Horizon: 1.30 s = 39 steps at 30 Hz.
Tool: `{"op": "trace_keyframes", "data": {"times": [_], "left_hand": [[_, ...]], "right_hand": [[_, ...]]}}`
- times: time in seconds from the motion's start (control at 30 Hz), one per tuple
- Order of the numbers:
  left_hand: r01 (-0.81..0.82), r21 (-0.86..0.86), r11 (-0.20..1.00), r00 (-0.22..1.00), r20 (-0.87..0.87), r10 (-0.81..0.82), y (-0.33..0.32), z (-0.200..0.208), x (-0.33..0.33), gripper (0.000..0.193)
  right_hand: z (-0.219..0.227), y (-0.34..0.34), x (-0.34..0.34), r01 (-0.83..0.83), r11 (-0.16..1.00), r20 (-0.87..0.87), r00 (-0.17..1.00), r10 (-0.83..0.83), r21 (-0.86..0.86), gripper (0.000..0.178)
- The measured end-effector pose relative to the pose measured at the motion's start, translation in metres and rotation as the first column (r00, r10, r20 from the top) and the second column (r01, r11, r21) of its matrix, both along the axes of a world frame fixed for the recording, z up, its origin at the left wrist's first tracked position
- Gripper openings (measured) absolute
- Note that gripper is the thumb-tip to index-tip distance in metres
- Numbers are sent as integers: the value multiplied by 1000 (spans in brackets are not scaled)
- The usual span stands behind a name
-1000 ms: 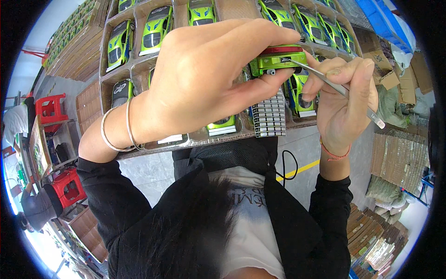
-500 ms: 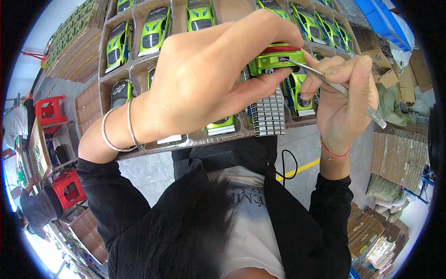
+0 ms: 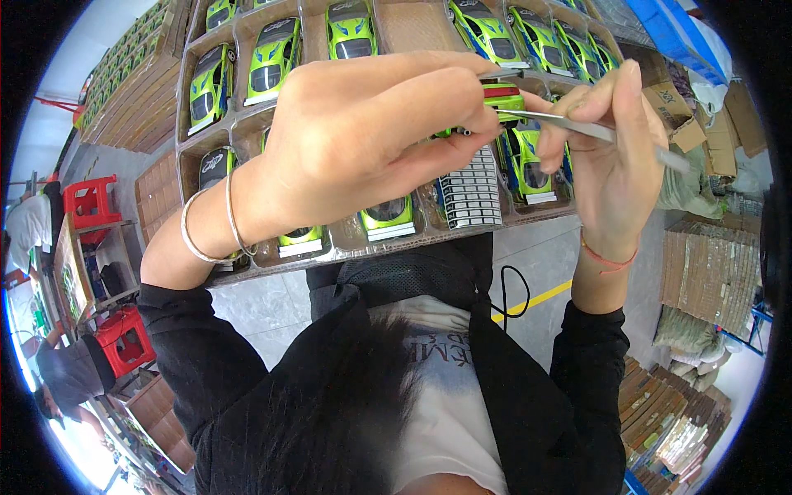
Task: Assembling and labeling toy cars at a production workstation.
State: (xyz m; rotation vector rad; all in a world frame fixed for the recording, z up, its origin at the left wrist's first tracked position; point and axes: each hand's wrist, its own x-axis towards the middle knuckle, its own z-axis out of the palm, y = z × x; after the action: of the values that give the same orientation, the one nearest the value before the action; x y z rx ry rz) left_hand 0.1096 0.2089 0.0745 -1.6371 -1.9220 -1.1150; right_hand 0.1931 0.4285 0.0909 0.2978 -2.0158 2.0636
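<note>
My left hand (image 3: 355, 136) is closed around a green toy car (image 3: 509, 102), gripping it by its sides above the tray. Only the car's end with a red strip and part of its underside show; my fingers hide the rest. A pair of metal tweezers (image 3: 582, 127) is pinched in my right hand (image 3: 617, 165), tips pointing left at the car's end. Whether the tips touch the car or hold anything is too small to tell. Below the car lies a sheet of small silvery-white stickers (image 3: 470, 198) with dark borders, on the tray's near edge.
A compartmented tray (image 3: 412, 29) holds several green toy cars (image 3: 268, 66) with dark tops. Stacked trays (image 3: 136, 91) stand at far left, near red stools (image 3: 124, 338) and a person (image 3: 70, 367). Cardboard stacks (image 3: 705, 276) and boxes (image 3: 672, 111) are on the right.
My left hand has turned the toy car, so its end is less in view. The tweezers have moved slightly up and lie flatter. More of the sticker sheet shows.
</note>
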Motion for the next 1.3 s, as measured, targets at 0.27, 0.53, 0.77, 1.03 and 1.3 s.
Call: {"op": "trace_keyframes", "data": {"times": [0.27,0.53,0.77,1.03,1.3], "left_hand": [[-120,-4,993,991,-63,119,14,15,-24,26],[-147,-129,981,988,-70,139,33,-23,-87,19],[-81,-607,791,996,-23,85,-30,-8,-98,23],[-261,-390,883,963,-172,208,-37,-17,-88,22],[109,206,972,975,-213,-64,-8,-24,-98,20]], "right_hand": [[-9,38,-3,75,955,-15,996,-83,-288,54],[-38,9,8,-21,999,165,986,25,-25,51],[-46,10,3,-50,999,245,969,44,18,47],[-50,0,-14,-7,996,300,954,-19,87,51],[-62,2,-16,34,995,312,948,-61,88,50]]}}
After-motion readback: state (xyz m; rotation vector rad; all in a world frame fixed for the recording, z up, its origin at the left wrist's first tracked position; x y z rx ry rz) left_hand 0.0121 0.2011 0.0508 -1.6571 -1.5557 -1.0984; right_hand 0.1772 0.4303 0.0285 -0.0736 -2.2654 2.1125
